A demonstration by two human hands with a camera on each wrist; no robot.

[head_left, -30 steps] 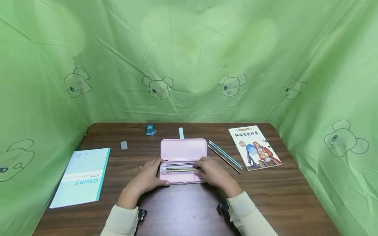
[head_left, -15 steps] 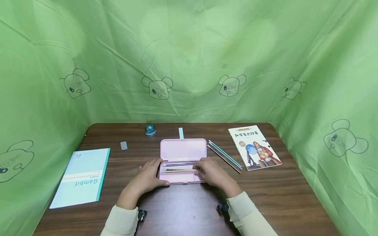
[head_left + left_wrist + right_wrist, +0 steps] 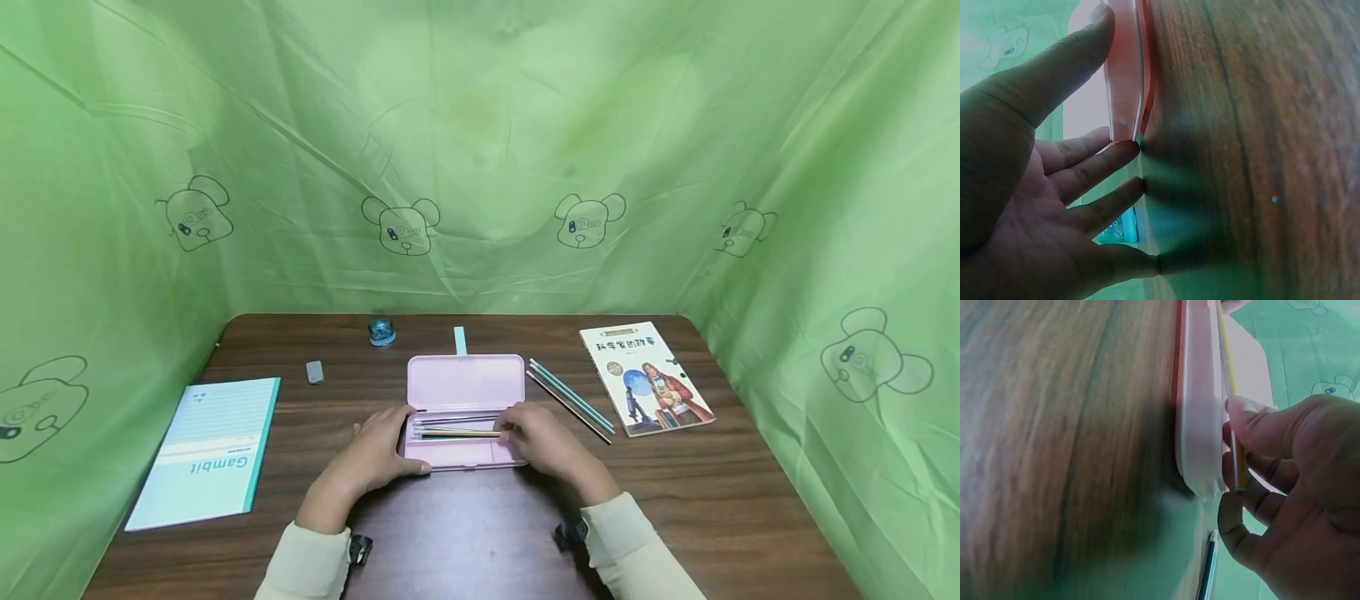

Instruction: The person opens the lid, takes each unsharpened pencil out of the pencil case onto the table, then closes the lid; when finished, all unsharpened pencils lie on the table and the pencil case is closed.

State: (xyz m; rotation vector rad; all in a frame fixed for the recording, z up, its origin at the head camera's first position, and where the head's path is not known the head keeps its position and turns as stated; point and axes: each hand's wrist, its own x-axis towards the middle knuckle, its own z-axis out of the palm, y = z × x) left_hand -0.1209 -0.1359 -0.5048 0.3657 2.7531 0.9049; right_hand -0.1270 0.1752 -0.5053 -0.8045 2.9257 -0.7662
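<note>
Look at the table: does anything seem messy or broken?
Nothing looks spilled or broken. Only the loose pencils seem out of place: they lie slanted on the table between the open pink case and the book, while other pencils lie inside the case.

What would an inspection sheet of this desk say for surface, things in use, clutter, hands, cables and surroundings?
Surface: dark wood-grain table, glare near the front.
Things in use: pink pencil case, lid open, pencils inside.
Clutter: notebook and eraser left; round blue item and pale blue strip farther back; loose pencils and book right.
Hands: left hand touches the case's left end; right hand pinches a yellow pencil at its right end.
Cables: nothing seen.
Surroundings: green cloth behind and on both sides.
</note>
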